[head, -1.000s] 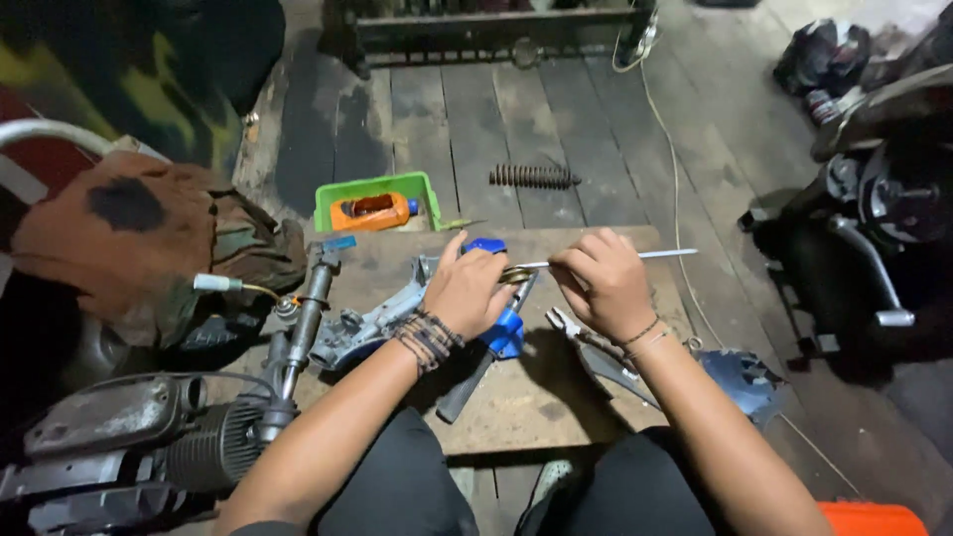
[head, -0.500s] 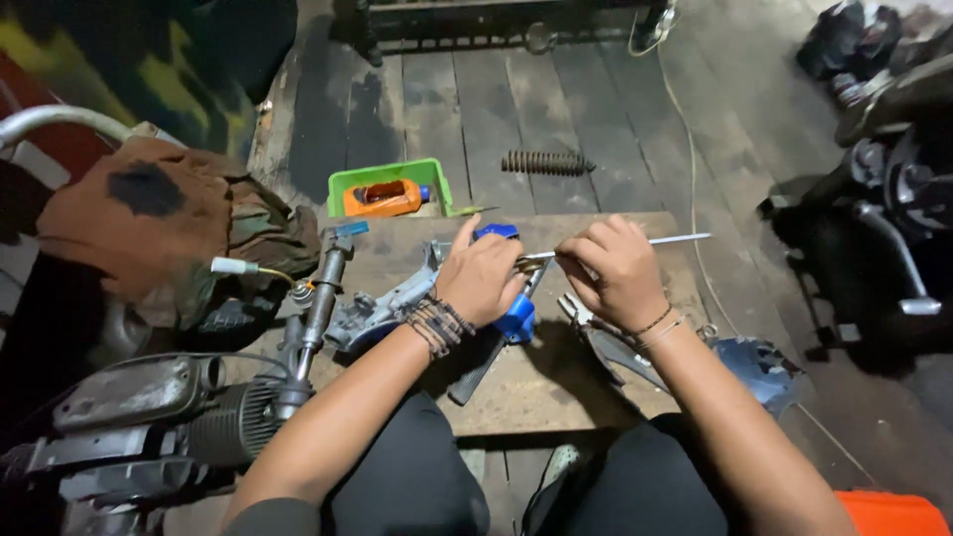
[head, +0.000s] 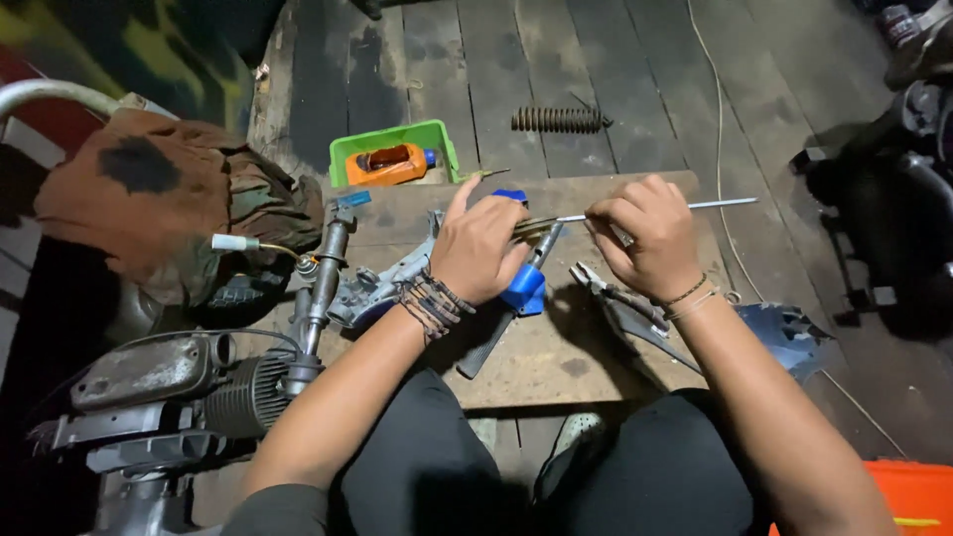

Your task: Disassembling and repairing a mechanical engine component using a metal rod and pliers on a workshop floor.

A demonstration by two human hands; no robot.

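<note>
My left hand (head: 484,248) rests on a blue clamp tool (head: 523,288) and pinches the near end of a thin metal rod (head: 715,204). My right hand (head: 643,233) grips the same rod further along, and the rod's bare end sticks out to the right. Both hands are above a wooden board (head: 556,362) that lies across my lap. A grey metal engine part (head: 382,288) lies just left of my left hand. Pliers (head: 620,296) lie under my right wrist.
A green tray (head: 397,139) with an orange bottle (head: 389,164) stands beyond the board. A coil spring (head: 558,119) lies on the plank floor. A small engine (head: 189,382) sits at left, a rag pile (head: 169,208) behind it. A blue-grey panel (head: 784,333) lies right.
The view has shifted so the hands sit lower in the frame. Both hands keep hold of the rod in nearly the same pose.
</note>
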